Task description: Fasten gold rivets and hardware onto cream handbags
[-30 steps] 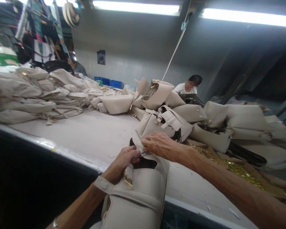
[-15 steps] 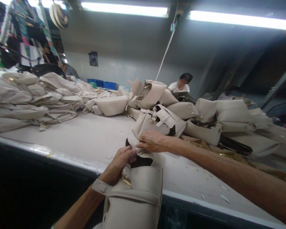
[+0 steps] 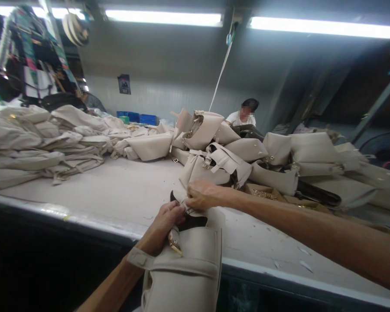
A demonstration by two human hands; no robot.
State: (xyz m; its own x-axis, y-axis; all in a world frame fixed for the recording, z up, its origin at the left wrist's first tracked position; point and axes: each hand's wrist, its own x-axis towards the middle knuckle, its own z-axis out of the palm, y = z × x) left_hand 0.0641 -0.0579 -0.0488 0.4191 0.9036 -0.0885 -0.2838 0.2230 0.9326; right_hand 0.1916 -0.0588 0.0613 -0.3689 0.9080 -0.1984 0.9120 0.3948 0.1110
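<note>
Cream leather handbag [image 3: 185,264] with a gold buckle [image 3: 174,242] sits right under your two hands, hanging over the near metal edge of the pale worktable [image 3: 117,190] with its dark opening turned up toward you. Your left hand [image 3: 164,223] is closed on the bag's rim just beside the buckle, fingers curled tight against the material. Your right hand [image 3: 201,195] comes in from the right and pinches a thin cream strap tab [image 3: 186,207] at the top of the opening, so both hands meet at that one spot, fingertips almost touching. A cream strap of the same bag [image 3: 139,258] lies across your left wrist.

Just beyond your right hand stands a heap of matching cream bags [image 3: 221,151], the nearest one close to your knuckles. To its right, an open cardboard box of small gold fittings [image 3: 263,193] lies near your right forearm. Left of your grip the tabletop is bare up to a flat stack of cream leather pieces [image 3: 35,143], well apart. Small paper scraps [image 3: 303,264] lie near the table edge under your right forearm.
</note>
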